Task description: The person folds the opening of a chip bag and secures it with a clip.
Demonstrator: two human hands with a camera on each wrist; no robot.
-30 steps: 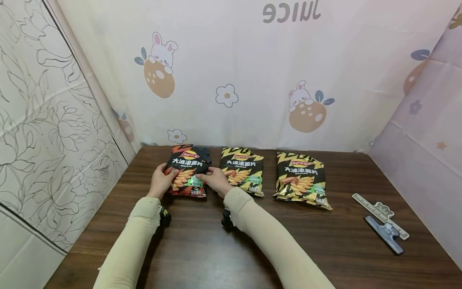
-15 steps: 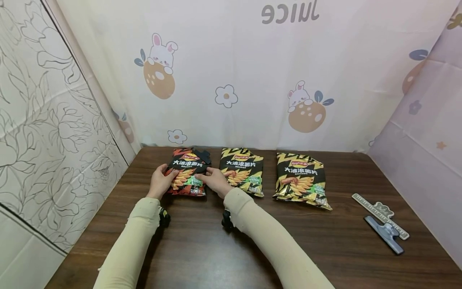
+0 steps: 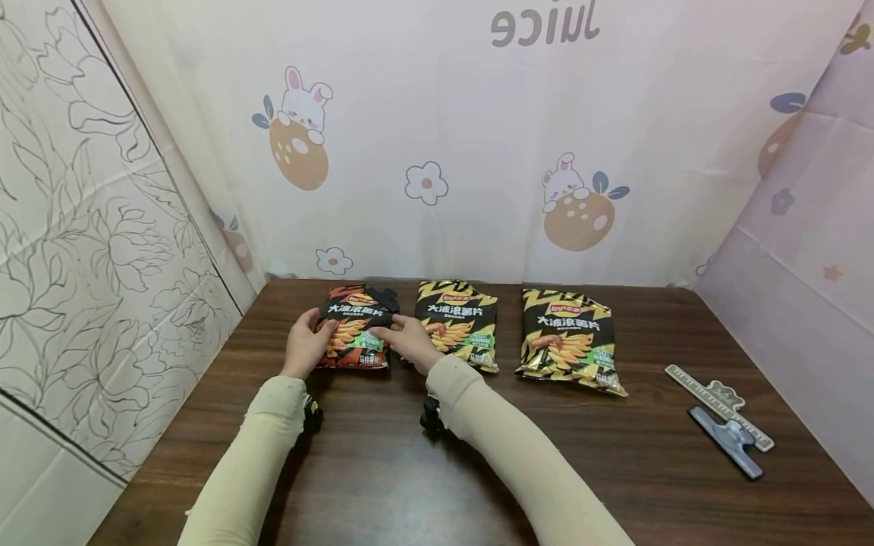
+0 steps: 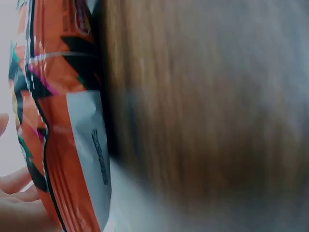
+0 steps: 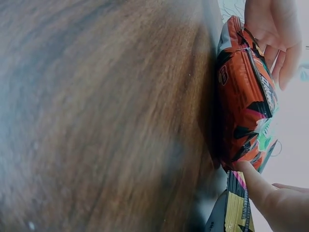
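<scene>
The red chip bag (image 3: 356,350) is found lying near the far left corner of the table (image 3: 382,470), its printed front turned upward. It is held between two hands. By the left hand (image 3: 307,345), the side towards the table's left edge is gripped, the thumb being laid over the front. By the right hand (image 3: 410,337), the opposite side is gripped in like manner, thumb on the front and fingers at the edge; how firmly either hand is pressed cannot be told. A black clip (image 3: 384,297) is seen across the upper right corner of the bag.

Just beside the right hand, along the far edge, a first yellow-black bag (image 3: 456,307) is placed; it is partly covered by the fingers. A second yellow-black bag (image 3: 570,341) is set farther towards the right edge, well apart from the first. Near the right edge, a pale clip (image 3: 706,394) and a blue-grey clip (image 3: 724,440) are laid aslant, side by side; whether they are touching cannot be determined. Pale sleeves (image 3: 239,455) are worn on both arms. Behind the far edge, a curtain (image 3: 478,106) printed with rabbits and flowers is hung.
</scene>
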